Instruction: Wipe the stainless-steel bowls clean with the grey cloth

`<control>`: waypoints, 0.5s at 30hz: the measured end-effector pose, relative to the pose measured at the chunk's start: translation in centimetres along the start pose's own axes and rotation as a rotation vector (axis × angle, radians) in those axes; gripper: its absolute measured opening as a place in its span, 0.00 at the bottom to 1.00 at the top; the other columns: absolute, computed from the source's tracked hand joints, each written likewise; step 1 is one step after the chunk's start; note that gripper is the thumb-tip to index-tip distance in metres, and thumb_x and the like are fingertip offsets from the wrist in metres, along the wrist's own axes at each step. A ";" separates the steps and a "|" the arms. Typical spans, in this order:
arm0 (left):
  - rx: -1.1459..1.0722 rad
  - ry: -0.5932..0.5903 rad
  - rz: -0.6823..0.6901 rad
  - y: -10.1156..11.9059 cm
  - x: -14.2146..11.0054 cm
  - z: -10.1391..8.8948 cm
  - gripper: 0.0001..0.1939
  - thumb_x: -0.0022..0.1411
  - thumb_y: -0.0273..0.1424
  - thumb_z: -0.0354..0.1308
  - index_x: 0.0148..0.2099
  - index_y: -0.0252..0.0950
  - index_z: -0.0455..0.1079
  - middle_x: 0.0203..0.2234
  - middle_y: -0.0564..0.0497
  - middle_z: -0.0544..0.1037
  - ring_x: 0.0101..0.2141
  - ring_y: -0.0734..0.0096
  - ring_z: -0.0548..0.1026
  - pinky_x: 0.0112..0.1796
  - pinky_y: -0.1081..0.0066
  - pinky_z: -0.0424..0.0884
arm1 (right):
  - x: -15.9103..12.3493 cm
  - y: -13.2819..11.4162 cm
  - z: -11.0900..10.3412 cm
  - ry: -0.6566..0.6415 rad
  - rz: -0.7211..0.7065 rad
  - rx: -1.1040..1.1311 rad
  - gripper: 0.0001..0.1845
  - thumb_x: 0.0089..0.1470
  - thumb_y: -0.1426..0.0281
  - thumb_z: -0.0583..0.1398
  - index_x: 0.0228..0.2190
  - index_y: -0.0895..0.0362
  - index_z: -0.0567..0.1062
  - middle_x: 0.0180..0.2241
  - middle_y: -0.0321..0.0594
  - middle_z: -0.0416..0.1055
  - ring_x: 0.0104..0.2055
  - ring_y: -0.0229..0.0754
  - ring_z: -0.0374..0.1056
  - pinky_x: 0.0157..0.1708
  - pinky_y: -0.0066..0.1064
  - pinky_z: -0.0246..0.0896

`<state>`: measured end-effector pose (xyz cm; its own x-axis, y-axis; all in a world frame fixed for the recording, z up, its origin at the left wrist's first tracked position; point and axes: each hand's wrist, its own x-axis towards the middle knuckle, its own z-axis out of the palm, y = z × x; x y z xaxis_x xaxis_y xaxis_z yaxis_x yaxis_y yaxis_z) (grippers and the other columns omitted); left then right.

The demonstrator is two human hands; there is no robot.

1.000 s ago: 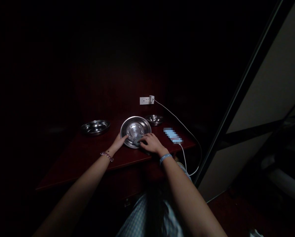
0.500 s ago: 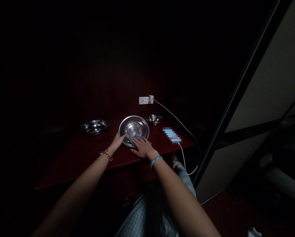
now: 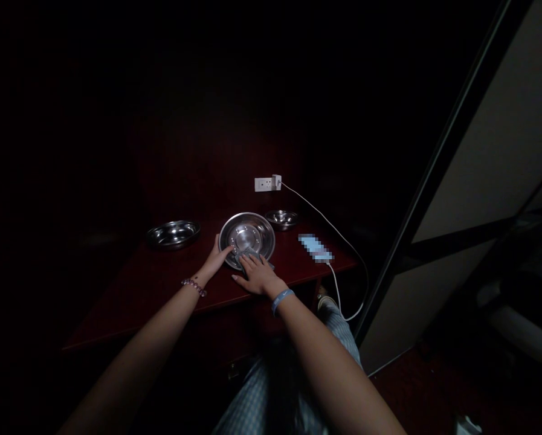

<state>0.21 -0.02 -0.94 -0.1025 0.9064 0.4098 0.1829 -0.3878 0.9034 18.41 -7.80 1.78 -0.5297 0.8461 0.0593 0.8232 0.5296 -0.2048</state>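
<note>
A shiny metal bowl (image 3: 259, 231) is tilted toward me above the dark red desk. My left hand (image 3: 216, 258) grips its left rim, thumb inside and the other fingers hidden behind. Against the lower inside of the bowl, my right hand (image 3: 258, 275) presses a grey cloth (image 3: 249, 254) under its fingers. That hand lies fairly flat over the cloth, its thumb pointing left. A beaded bracelet circles my left wrist and a blue band my right.
Metal bowls (image 3: 173, 234) stand on the desk (image 3: 162, 290) to the left, and smaller metal bowls (image 3: 282, 219) at the back right. A phone (image 3: 316, 248) lies on the right, its white cable (image 3: 325, 212) running to a charger in the wall socket (image 3: 264, 185).
My right hand has slid slightly left and down with the cloth along the bowl's inside. The left hand and the bowl have barely moved.
</note>
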 end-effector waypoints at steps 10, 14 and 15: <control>-0.083 -0.071 -0.063 0.2 -0.4 0.6 0.35 0.55 0.34 0.66 0.65 0.35 0.69 0.55 0.40 0.81 0.59 0.51 0.75 0.65 0.51 0.63 | 0.2 -0.1 0.4 0.031 -0.053 0.046 0.44 0.70 0.47 0.47 0.74 0.64 0.51 0.75 0.51 0.47 0.78 0.55 0.40 0.76 0.52 0.33; -0.088 -0.074 -0.080 0.2 -0.4 0.7 0.33 0.56 0.36 0.67 0.63 0.34 0.72 0.52 0.41 0.83 0.58 0.50 0.77 0.65 0.50 0.63 | 0.2 -0.2 0.4 0.041 -0.069 0.061 0.45 0.70 0.47 0.47 0.74 0.64 0.51 0.75 0.51 0.48 0.78 0.55 0.41 0.76 0.52 0.34; -0.084 -0.075 -0.079 0.2 -0.4 0.7 0.32 0.56 0.36 0.67 0.63 0.34 0.72 0.52 0.41 0.83 0.58 0.50 0.77 0.65 0.50 0.63 | 0.2 -0.3 0.4 0.042 -0.070 0.063 0.44 0.70 0.47 0.47 0.74 0.64 0.51 0.75 0.50 0.48 0.78 0.54 0.41 0.76 0.51 0.34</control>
<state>0.94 -0.37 -0.99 -0.0389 0.9434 0.3294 0.0944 -0.3248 0.9411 18.02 -7.83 1.48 -0.5748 0.8099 0.1164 0.7694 0.5834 -0.2600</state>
